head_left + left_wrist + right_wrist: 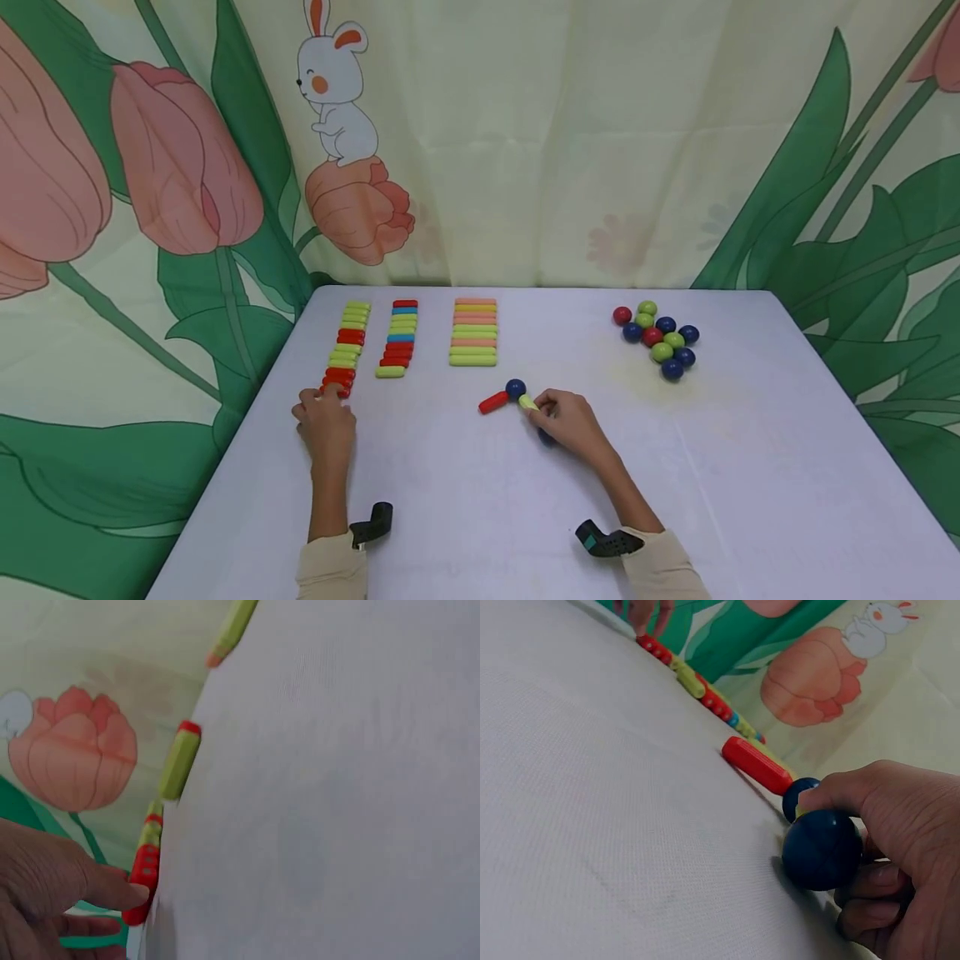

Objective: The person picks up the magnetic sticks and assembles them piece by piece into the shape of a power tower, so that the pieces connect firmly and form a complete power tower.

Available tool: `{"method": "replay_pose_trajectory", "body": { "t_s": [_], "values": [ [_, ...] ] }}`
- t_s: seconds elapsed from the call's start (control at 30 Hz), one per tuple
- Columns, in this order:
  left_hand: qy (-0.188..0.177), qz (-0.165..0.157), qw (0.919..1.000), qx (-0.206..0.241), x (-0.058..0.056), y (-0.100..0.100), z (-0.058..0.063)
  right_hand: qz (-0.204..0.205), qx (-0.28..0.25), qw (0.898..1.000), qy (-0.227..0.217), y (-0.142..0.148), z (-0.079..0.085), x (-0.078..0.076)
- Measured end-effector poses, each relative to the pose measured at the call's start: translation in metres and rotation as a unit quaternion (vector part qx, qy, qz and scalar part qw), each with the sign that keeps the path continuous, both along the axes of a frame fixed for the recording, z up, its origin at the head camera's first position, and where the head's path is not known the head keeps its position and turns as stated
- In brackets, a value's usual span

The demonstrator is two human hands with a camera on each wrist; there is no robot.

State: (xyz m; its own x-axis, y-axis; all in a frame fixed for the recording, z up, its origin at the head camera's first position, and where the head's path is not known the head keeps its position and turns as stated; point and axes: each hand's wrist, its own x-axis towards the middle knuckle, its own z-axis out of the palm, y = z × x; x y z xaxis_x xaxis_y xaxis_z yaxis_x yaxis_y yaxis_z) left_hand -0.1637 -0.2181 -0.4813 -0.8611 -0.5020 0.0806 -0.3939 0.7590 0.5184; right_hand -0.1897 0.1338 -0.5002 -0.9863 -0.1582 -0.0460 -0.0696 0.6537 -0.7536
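Note:
At the near end of the leftmost column of sticks, my left hand (pixel 326 425) has its thumb and fingers around a red stick (pixel 135 918). Further right, my right hand (pixel 576 427) pinches a short yellow-green stick (pixel 527 402) between thumb and fingers. That stick runs between a dark blue ball (pixel 515 389) and a second dark blue ball (pixel 821 851), which sits close under the hand. A red stick (pixel 492 402) extends to the left from the first ball, its end against it. The right fingers mostly cover the yellow-green stick in the right wrist view.
Red and yellow-green sticks form the left column (pixel 350 336). Beside it stand a mixed column (pixel 401 338) and a wider column (pixel 473 332) with pink and yellow sticks. Several red, green and blue balls (pixel 662 352) cluster at the back right. A printed curtain (pixel 525 142) hangs behind the white table (pixel 750 467).

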Motion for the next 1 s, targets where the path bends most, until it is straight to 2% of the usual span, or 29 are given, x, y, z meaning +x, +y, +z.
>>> {"method": "replay_pose_trajectory", "body": {
  "t_s": [0.13, 0.37, 0.53, 0.73, 0.8, 0.87, 0.93, 1.0],
  "values": [
    [-0.027, -0.027, 0.9989, -0.028, -0.001, -0.017, -0.002, 0.000, 0.000, 1.000, -0.004, 0.001, 0.001, -0.002],
    [-0.029, -0.042, 0.9986, -0.013, 0.001, -0.022, -0.005, 0.007, -0.006, 0.999, -0.034, 0.002, 0.002, -0.003],
    [-0.044, -0.052, 0.9975, 0.017, 0.003, -0.014, -0.004, 0.008, -0.016, 0.999, -0.047, 0.004, 0.003, -0.003],
    [-0.071, -0.100, 0.9921, 0.028, 0.005, 0.014, 0.000, -0.005, -0.029, 0.997, -0.069, 0.007, 0.003, -0.004],
    [-0.072, -0.123, 0.9877, 0.064, 0.004, 0.027, 0.001, -0.008, -0.037, 0.997, -0.073, 0.007, 0.001, -0.005],
    [-0.065, -0.146, 0.9799, 0.120, 0.004, 0.042, 0.000, -0.009, -0.046, 0.996, -0.076, 0.008, -0.001, -0.005],
    [-0.056, -0.165, 0.9667, 0.188, 0.003, 0.059, -0.002, -0.011, -0.057, 0.995, -0.081, 0.008, -0.002, -0.005],
    [-0.053, -0.174, 0.9490, 0.258, 0.002, 0.077, -0.003, -0.015, -0.068, 0.994, -0.088, 0.009, -0.003, -0.006]
  ]
}}
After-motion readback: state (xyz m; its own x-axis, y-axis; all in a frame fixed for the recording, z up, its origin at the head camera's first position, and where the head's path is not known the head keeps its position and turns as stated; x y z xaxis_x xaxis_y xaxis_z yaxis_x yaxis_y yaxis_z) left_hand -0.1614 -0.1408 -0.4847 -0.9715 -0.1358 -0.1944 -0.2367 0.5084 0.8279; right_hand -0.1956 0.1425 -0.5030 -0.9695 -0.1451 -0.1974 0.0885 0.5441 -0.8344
